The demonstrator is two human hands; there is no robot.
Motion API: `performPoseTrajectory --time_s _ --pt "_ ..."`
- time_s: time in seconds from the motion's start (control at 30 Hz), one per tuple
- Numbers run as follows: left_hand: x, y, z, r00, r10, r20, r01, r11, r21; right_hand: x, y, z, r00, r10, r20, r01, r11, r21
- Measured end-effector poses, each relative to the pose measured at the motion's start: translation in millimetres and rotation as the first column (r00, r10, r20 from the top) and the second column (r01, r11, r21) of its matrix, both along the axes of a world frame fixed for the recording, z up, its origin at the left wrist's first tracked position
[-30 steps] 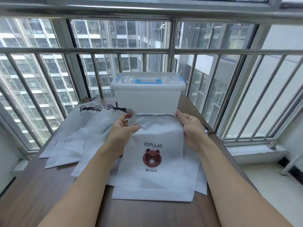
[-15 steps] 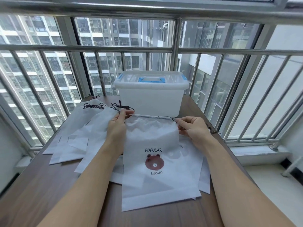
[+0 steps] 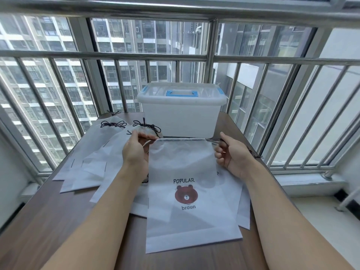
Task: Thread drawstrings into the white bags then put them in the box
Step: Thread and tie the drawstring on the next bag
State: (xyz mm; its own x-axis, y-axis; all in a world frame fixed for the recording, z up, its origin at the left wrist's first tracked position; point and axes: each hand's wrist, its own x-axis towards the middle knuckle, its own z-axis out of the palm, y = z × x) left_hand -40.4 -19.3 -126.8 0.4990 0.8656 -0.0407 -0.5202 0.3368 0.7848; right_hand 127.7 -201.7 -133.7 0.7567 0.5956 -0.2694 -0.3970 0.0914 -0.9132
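Here I hold the white bag (image 3: 187, 172), printed "POPULAR" and "broun" around a bear face, above the table (image 3: 48, 221) before the lidded box (image 3: 181, 121), my left hand (image 3: 136, 152) and right hand (image 3: 233, 154) each pinching the dark drawstring (image 3: 214, 140) at its top corners.

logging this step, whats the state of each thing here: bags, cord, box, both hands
bear-print bag: flat on the table, cord ends out at both top corners
drawstring: pinched at each end
left hand: pinching the cord
right hand: pinching the cord
bags at left: cinched, cords tied
box: lid on
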Motion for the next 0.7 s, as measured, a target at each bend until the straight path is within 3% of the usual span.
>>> performPoseTrajectory --time_s 0.13,0.27,0.37,0.47,0.53,0.6,0.7 --pt "-2.7 3.2 0.4 0.997 0.054 0.048 -0.052 0.997 -0.053 4.2 1.3 -1.0 0.990 -0.126 0.059 0.125 0.992 0.014" --pt "-4.1 2.8 2.1 0.995 0.078 0.064 -0.076 0.996 -0.041 9.4 -3.8 -1.3 0.985 -0.116 -0.129 0.146 0.957 0.250" --pt "-5.3 3.4 1.5 0.993 0.046 0.109 -0.034 0.993 -0.114 11.5 -8.3 -2.7 0.945 -0.070 -0.321 0.225 0.848 0.479" --pt "-7.4 5.4 0.8 0.988 -0.006 0.157 0.033 0.986 -0.166 15.1 -8.9 -3.8 0.885 -0.005 -0.465 0.324 0.724 0.609" --pt "-8.5 6.6 2.9 0.982 -0.018 0.188 0.051 0.984 -0.170 17.0 -7.9 -5.8 0.848 -0.012 -0.529 0.386 0.699 0.602" --pt "-9.6 7.1 6.3 0.982 -0.011 0.189 0.044 0.984 -0.171 18.3 -7.7 -6.7 0.847 -0.084 -0.526 0.392 0.766 0.509" --pt "-15.9 11.0 11.0 0.995 0.030 0.093 -0.024 0.998 -0.063 20.0 -10.8 -1.4 0.898 -0.265 -0.351 0.381 0.868 0.318"
